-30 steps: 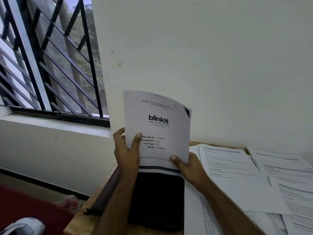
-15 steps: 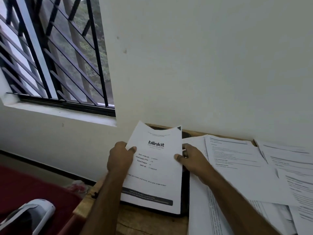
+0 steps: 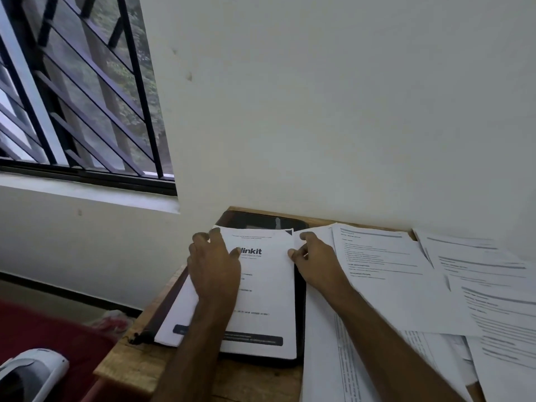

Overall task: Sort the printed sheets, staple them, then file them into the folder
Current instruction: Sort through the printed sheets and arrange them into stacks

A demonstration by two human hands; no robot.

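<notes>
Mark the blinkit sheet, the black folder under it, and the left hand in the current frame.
blinkit sheet point(image 3: 265, 297), head view: bare white area right of the left hand.
black folder point(image 3: 255, 220), head view: far edge showing beyond the sheet.
left hand point(image 3: 214, 268), head view: back of the hand, lying on the sheet.

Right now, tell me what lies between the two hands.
In the head view, the printed sheet lies between the left hand and right hand, on the black folder.
</notes>
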